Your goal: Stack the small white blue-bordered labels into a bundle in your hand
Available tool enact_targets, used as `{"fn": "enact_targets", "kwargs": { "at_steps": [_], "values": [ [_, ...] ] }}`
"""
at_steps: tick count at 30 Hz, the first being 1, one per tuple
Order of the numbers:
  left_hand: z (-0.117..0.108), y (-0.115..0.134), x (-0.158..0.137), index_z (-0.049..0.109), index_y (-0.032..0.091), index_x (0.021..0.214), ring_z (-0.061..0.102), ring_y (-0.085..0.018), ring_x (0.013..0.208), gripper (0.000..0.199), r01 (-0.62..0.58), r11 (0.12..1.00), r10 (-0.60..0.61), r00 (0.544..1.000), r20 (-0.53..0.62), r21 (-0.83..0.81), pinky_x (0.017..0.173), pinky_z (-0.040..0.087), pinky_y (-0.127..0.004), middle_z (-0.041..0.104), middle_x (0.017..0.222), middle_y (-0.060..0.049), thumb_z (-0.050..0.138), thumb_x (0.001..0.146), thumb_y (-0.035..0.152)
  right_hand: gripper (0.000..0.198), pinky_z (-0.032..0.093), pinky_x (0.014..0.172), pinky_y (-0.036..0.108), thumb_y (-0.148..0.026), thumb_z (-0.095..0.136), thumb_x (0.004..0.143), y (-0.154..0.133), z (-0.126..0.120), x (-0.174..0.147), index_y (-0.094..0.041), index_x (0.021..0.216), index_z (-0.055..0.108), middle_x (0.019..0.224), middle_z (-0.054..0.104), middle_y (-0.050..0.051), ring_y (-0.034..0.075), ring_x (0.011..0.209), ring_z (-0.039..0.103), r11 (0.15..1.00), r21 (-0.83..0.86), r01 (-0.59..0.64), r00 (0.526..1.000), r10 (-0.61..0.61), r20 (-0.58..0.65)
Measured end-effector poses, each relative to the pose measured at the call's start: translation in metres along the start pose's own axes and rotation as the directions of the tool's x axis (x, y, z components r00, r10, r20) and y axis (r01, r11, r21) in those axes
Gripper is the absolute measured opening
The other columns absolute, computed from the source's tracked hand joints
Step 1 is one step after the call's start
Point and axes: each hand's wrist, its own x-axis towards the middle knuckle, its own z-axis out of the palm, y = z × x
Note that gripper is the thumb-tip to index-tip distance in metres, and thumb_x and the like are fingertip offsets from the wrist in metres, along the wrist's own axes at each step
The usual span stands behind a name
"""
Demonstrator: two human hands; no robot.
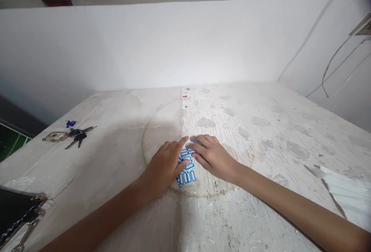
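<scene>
A small sheet printed with blue block-outlined characters (187,177) lies between my hands over the middle of the table. Whether it is paper or clear plastic, I cannot tell. My left hand (165,163) is closed on its left side, thumb across the print and index finger reaching to the top edge. From the right, my right hand (213,155) has bent fingers and thumb closed at the sheet's upper right edge. Part of the sheet is hidden behind my fingers. Both hands rest low, close to the table surface.
The table (121,209) wears a clear plastic cover with a round stain. Keys (77,136) and a small blue piece (70,123) lie left. A black object with a chain (20,217) sits front left, white tissue (348,192) at right. A white wall (174,43) stands behind.
</scene>
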Motion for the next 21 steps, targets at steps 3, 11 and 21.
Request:
{"fn": "enact_targets", "kwargs": {
  "at_steps": [3, 11, 21],
  "values": [
    [0.001, 0.007, 0.016, 0.042, 0.019, 0.129, 0.051, -0.028, 0.095, 0.042, -0.016, 1.000, 0.016, 1.000, 0.000, -0.006, 0.083, 0.040, -0.046, 0.058, 0.104, -0.012, 0.032, 0.089, 0.020, 0.028, 0.038, 0.084, 0.042, -0.016, 0.035, 0.093, 0.004, -0.003, 0.003, -0.016, 0.116, 0.052, 0.109, 0.055, 0.012, 0.027, 0.100, 0.046, 1.000, -0.003, -0.015, 1.000, 0.015, -0.002],
    [-0.013, 0.009, 0.043, 0.052, 0.021, 0.111, 0.060, -0.018, 0.074, 0.032, 0.039, 0.937, -0.075, 0.993, -0.089, -0.347, 0.071, 0.046, -0.031, 0.063, 0.080, -0.003, 0.031, 0.091, 0.034, 0.026, 0.042, 0.067, 0.031, -0.011, 0.038, 0.086, 0.021, -0.024, 0.008, -0.018, 0.109, 0.047, 0.097, 0.058, 0.008, 0.020, 0.081, 0.054, 0.947, 0.279, -0.161, 0.978, 0.191, -0.083],
    [-0.023, 0.003, 0.044, 0.043, 0.020, 0.125, 0.054, -0.022, 0.112, 0.042, 0.079, 0.605, -0.083, 0.996, 0.036, -0.792, 0.097, 0.041, -0.038, 0.059, 0.119, -0.009, 0.030, 0.091, 0.042, 0.019, 0.050, 0.069, 0.033, -0.011, 0.038, 0.072, 0.014, -0.039, 0.015, -0.016, 0.084, 0.051, 0.098, 0.062, 0.009, 0.019, 0.081, 0.063, 0.572, 0.797, -0.193, 0.956, 0.293, 0.021]
  ]
}}
